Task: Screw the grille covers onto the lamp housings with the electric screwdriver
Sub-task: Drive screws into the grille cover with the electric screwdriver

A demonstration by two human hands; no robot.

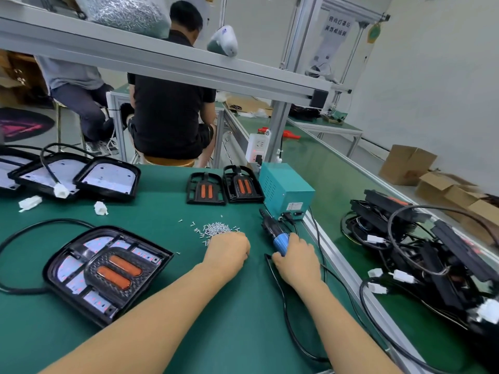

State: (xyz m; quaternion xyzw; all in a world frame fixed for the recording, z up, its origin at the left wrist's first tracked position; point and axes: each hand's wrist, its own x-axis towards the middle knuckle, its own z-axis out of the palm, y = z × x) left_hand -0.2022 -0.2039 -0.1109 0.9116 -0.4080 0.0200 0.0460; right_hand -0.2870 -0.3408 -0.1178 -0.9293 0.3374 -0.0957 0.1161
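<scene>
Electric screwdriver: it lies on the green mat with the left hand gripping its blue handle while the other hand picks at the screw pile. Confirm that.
Wrong hand. The head view shows the right hand gripping the blue handle of the electric screwdriver on the green mat; the left hand is at the screw pile.

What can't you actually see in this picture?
Head view only:
- Left hand: fingertips curl under at the screws, so whether it holds any is hidden.
- Screwdriver: the right hand covers its rear; the tip is too dark to make out.
- Lamp: screw holes too small to tell if filled.
- Pile of lamps: cut off by the right edge.
</scene>
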